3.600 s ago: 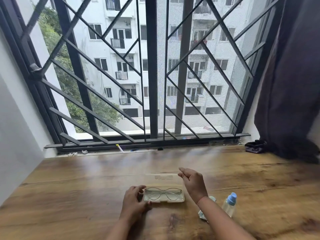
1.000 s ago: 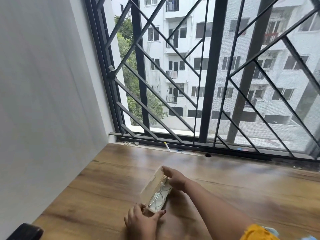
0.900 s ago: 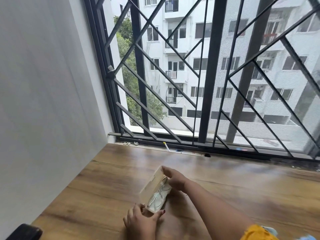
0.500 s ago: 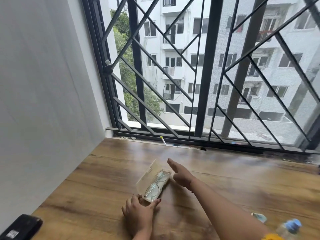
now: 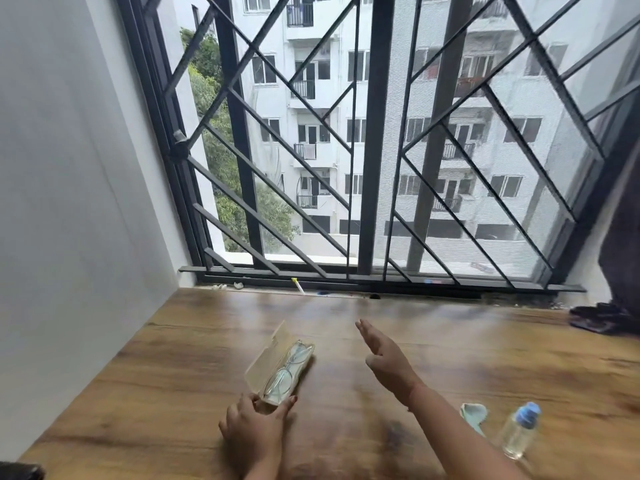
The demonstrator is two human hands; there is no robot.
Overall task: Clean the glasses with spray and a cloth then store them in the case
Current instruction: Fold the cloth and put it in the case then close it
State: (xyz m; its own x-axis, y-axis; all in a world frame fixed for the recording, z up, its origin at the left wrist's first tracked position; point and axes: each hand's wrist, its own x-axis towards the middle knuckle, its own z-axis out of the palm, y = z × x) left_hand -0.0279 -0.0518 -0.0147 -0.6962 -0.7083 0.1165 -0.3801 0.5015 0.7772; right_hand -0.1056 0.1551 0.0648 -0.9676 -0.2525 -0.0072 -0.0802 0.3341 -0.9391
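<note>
A pale, see-through glasses case (image 5: 265, 358) lies open on the wooden table (image 5: 433, 344), its lid raised on the left side. Thin-framed glasses (image 5: 289, 370) lie folded inside it. My left hand (image 5: 254, 433) grips the near end of the case between thumb and fingers. My right hand (image 5: 386, 362) hovers to the right of the case with fingers straight, holding nothing. A small clear spray bottle with a blue cap (image 5: 519, 433) stands at the lower right. A light blue cloth (image 5: 474, 415) lies crumpled just left of the bottle.
A barred window (image 5: 367, 150) runs along the table's far edge, with small bits of debris on its sill. A white wall (image 5: 76, 202) bounds the left side. A dark curtain (image 5: 623, 220) hangs at the right above dark folded items (image 5: 602, 317). A black object (image 5: 17, 471) sits at the lower left corner.
My right hand has let go of the case's far end and lifted away to the right, fingers now straight. My left hand stays on the near end. The camera has swung right.
</note>
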